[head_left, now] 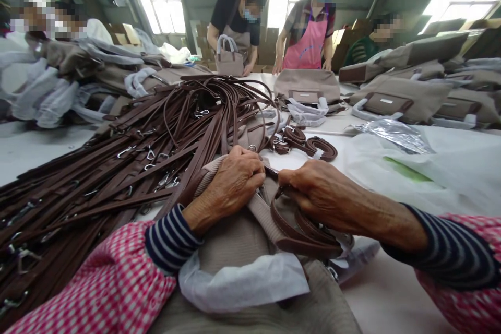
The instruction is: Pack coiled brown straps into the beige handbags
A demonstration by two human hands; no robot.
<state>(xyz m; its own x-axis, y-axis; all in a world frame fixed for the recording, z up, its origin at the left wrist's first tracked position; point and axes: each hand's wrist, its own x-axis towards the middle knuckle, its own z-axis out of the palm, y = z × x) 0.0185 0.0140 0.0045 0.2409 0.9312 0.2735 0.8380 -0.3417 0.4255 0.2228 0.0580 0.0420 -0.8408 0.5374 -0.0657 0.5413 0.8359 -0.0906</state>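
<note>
Left hand [235, 180]: fingers clamped on the bag's [235, 235] opening edge.
Right hand [313, 188]: fingers together on the zip [270, 170]; exact part pinched hidden.
Bag: on the counter [387, 292], running from the hands toward six o'clock; looks light, soft, likely to slump, so best held by its firmer zip edge.
Wrapped handle [242, 282]: six o'clock; its wrapping may slip.
Straps [195, 141]: ten o'clock; supple, tangle-prone.

Hiding most fingertips of the left hand [235, 182] and the right hand [324, 195] within their own curl, leaving the exact pinch points along the zipper [271, 171] impossible to tell. Cutting off the bag [219, 321] at the bottom edge and the strap pile [156, 138] at the left edge. Concealing the handle beneath white wrapping [245, 282]. Showing the lettering [306, 52] on the pink apron [311, 39] too small to read.
</note>
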